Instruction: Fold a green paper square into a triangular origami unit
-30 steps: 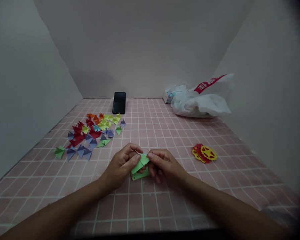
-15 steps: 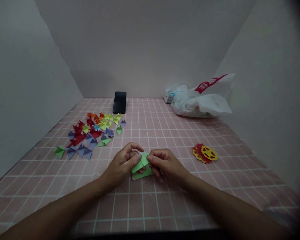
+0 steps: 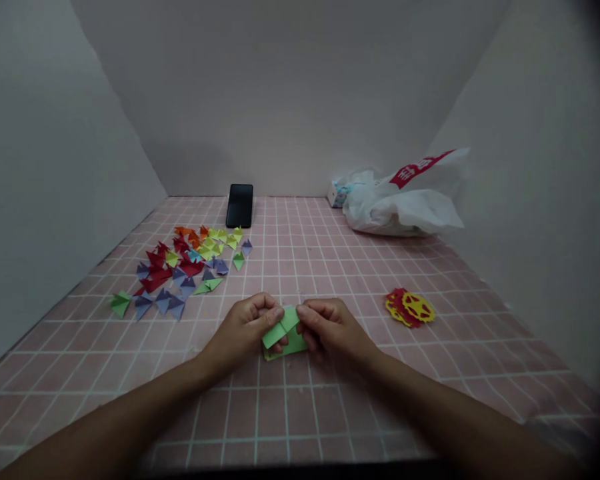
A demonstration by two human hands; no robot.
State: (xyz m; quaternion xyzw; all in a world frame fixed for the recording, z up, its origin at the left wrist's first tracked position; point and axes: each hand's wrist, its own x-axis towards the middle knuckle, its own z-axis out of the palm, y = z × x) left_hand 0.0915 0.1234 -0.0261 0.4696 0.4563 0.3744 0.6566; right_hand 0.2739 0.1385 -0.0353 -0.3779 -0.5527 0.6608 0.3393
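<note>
Between my hands is a small green piece of folding paper (image 3: 282,329), partly folded with a crease line across it. My left hand (image 3: 250,327) pinches its left side between thumb and fingers. At its upper right corner, my right hand (image 3: 333,328) grips the paper with thumb and forefinger. Beneath it, more green paper (image 3: 295,345) lies on the table, partly covered by the fingers. To the left, several small folded paper pieces (image 3: 164,300) in purple, red, orange, yellow, blue and green are spread in a loose group.
The table has a pink checked cloth (image 3: 330,267). A black phone (image 3: 239,206) leans at the back. At the back right are a white plastic bag (image 3: 405,207) and a small box (image 3: 337,193). Red and yellow cut-out discs (image 3: 419,307) lie to the right. Pale walls enclose three sides.
My left fingers have curled in closer around the folded paper, and its front flap is tilted slightly differently. My right hand has shifted very little. The other things have stayed put.
</note>
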